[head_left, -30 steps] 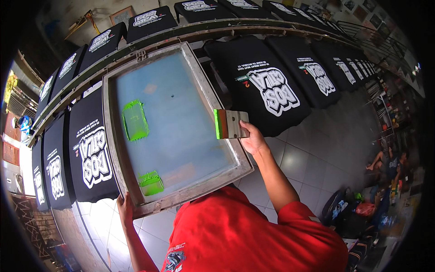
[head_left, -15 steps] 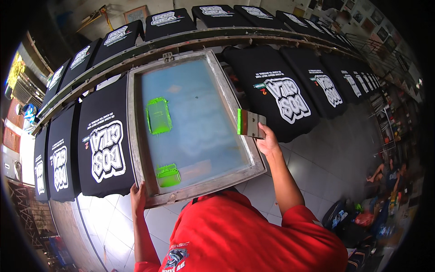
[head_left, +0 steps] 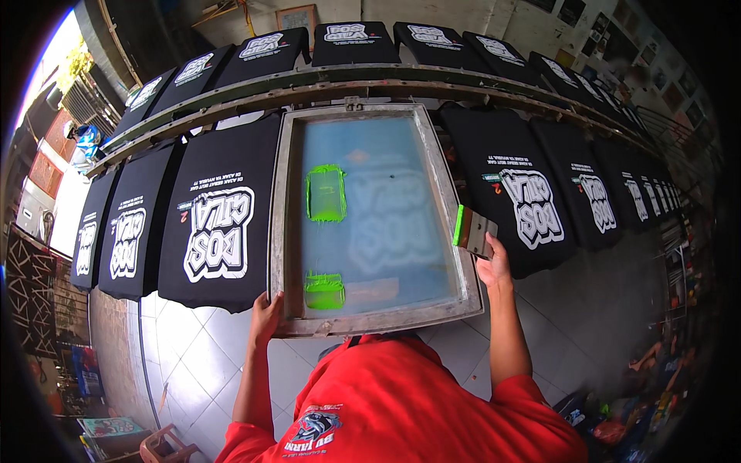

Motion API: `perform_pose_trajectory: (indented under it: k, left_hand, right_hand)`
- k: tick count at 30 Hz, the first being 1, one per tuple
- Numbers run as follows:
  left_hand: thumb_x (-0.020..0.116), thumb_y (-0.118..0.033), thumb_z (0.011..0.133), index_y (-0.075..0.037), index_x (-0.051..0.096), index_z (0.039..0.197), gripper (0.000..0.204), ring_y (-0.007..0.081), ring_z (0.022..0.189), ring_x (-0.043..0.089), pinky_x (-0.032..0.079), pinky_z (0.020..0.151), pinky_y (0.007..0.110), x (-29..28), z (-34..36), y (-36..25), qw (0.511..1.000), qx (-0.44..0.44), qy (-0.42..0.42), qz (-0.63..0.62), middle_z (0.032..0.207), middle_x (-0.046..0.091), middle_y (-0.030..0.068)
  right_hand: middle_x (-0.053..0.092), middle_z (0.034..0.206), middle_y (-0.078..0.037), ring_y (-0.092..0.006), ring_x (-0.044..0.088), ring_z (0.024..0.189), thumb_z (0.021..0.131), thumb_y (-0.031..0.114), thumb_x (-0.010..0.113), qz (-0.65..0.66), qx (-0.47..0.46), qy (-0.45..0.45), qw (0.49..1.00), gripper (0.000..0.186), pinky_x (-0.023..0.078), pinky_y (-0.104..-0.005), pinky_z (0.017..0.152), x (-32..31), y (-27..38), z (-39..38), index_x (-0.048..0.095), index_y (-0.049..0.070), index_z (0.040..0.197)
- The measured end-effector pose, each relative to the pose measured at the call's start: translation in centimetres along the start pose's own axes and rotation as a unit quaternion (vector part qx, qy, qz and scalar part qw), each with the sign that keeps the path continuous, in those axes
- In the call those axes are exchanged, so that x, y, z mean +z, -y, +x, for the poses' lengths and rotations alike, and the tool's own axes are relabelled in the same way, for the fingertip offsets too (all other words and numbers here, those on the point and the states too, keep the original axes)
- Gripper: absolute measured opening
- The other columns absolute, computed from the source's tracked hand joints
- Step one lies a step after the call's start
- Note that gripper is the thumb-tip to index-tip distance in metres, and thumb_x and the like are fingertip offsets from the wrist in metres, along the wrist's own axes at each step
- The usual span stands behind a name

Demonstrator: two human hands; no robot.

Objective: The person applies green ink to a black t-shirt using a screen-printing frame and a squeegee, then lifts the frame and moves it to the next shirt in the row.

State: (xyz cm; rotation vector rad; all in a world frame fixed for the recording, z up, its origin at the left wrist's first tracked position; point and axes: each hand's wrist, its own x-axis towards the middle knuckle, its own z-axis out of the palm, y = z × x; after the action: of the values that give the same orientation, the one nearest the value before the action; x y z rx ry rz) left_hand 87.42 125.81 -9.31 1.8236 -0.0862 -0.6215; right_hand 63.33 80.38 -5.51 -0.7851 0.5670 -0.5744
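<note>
Here, the left hand [head_left: 266, 315] grips the near-left corner of the screen frame [head_left: 370, 324], which lies directly ahead of the operator [head_left: 417, 401], between both hands, long axis running away. Slightly farther out, the right hand [head_left: 495, 262] holds the squeegee [head_left: 475, 232] at the right edge, green blade side toward the mesh [head_left: 386, 231]; whether it touches the frame cannot be told. Two green ink patches [head_left: 324, 296] line the mesh's left side, with the hinge [head_left: 354, 106] at the frame's far edge.
</note>
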Motion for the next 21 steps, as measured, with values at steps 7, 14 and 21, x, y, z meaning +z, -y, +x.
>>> perform_pose_trajectory:
  k: [7,14,21]
  left_hand:
    - [0.058,-0.028,0.091,0.000,0.060,0.091,0.028,0.0029,0.052,0.040,0.034,0.044,0.023,1.1,1.0,-0.6,1.000,0.011,-0.008,0.015,0.062,0.049,-0.0045]
    - [0.058,-0.027,0.091,0.002,0.060,0.095,0.029,0.0037,0.056,0.045,0.036,0.046,0.023,2.1,1.9,-1.0,1.000,0.016,0.017,-0.014,0.068,0.055,-0.0024]
    - [0.059,-0.028,0.091,0.002,0.060,0.097,0.030,0.0042,0.057,0.045,0.036,0.046,0.024,2.7,1.8,-1.0,1.000,0.004,0.021,-0.011,0.068,0.055,-0.0023]
  right_hand:
    - [0.059,0.118,-0.006,-0.0194,0.052,0.114,0.087,0.024,0.058,0.006,-0.010,-0.002,1.000,0.038,0.033,-0.0349,0.103,-0.7,0.8,1.3,0.054,0.003,0.119]
    - [0.057,0.120,-0.008,-0.0205,0.051,0.114,0.087,0.024,0.059,-0.006,-0.015,0.004,1.000,0.042,0.033,-0.0354,0.103,-1.3,1.7,2.6,0.051,0.003,0.122]
    - [0.058,0.119,-0.008,-0.0204,0.051,0.115,0.086,0.025,0.060,0.000,-0.010,-0.014,1.000,0.043,0.033,-0.0359,0.103,-2.2,1.9,2.7,0.051,0.003,0.122]
